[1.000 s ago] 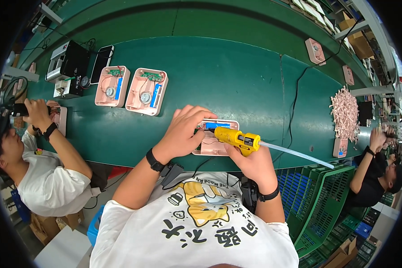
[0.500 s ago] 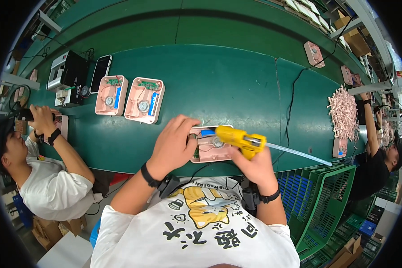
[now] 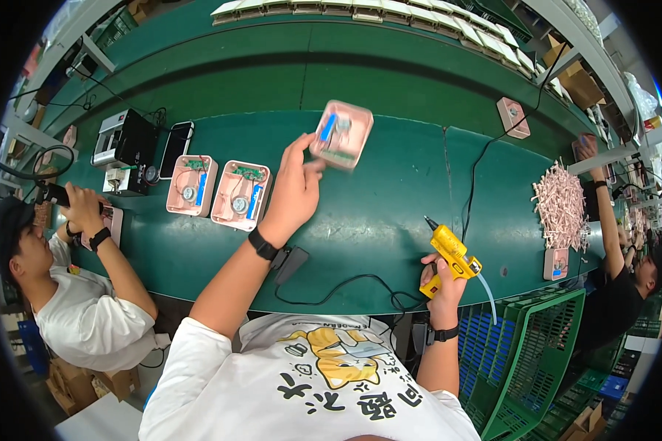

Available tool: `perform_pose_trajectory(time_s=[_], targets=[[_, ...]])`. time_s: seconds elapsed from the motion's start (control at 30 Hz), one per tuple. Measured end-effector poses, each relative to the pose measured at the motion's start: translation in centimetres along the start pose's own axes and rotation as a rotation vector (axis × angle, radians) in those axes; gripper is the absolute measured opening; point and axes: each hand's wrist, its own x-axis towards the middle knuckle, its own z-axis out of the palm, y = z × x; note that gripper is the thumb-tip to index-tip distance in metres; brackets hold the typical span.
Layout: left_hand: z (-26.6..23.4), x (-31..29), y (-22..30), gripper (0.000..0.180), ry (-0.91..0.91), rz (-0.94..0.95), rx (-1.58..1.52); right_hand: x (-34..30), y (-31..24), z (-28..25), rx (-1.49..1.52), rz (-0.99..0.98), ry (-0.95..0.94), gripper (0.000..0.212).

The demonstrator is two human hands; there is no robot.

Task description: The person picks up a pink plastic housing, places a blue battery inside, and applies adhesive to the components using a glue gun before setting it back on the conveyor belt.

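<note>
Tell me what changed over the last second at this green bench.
The left hand has lifted the pink open casing off the green table and carried it forward, away from the body. The right hand has pulled the yellow glue gun off the casing and back to the right, near the table edge. The two pink casings on the left stayed put.

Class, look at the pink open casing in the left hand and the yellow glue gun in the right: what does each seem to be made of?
The pink rectangular casing looks like moulded plastic, matte, with rounded corners and thin walls; it is blurred, so this is uncertain. The yellow glue gun looks like smooth, slightly glossy plastic, with a dark, possibly metal nozzle.
</note>
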Motion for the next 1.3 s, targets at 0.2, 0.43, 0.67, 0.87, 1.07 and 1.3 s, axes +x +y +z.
perform_pose_trajectory(time_s=[0.2,0.43,0.67,0.87,1.07,1.3], targets=[[-4.7,-3.0,3.3,0.047,0.077,0.403,0.504,0.0,0.5,-0.4,0.028,-0.016,-0.006,0.031],[-11.4,-10.0,1.3,0.055,0.247,0.197,0.983,0.6,0.3,-0.1,0.049,-0.014,-0.01,0.023],[-10.9,-11.0,3.3,0.066,0.026,0.295,1.025,0.4,0.6,0.0,0.042,-0.026,-0.005,0.02],[-10.2,-10.2,2.2,0.078,-0.075,0.186,0.742,0.3,0.6,0.0,0.007,-0.044,-0.009,0.018],[-9.7,-10.6,1.6,0.08,-0.337,0.228,0.405,0.3,0.6,0.1,-0.003,-0.043,0.004,0.017],[-8.7,-10.3,3.2,0.049,-0.445,0.231,0.375,0.5,0.5,0.5,-0.006,-0.035,-0.02,0.02]])
